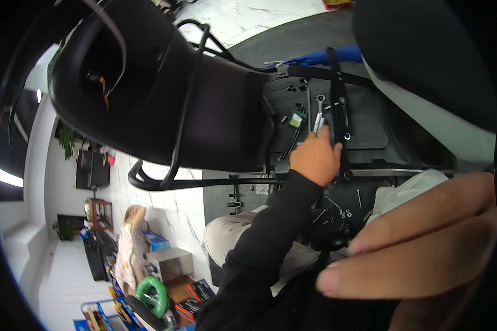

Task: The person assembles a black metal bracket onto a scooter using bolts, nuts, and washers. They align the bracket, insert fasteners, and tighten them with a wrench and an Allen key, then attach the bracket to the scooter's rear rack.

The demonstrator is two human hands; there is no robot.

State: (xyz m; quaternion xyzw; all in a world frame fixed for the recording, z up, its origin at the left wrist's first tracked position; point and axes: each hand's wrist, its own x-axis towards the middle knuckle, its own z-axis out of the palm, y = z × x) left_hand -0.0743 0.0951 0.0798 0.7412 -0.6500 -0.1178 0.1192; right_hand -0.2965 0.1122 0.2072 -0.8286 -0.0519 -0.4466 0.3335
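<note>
My left hand, in a black sleeve, reaches forward over a dark grey panel with its fingers closed on the silver handle of a ratchet wrench. Left of it lies a green hex key holder with black keys. To the right, a black metal bar lies lengthwise beside a second wrench-like tool. My right hand looms large and near at the lower right, its visible fingers stretched out with nothing seen between them. The rest of that hand is cut off.
A black chair seat with a tubular frame rises at the left. Loose bolts and washers lie below the panel, near my knees. A large dark padded piece blocks the upper right. Boxes and a green coil stand at lower left.
</note>
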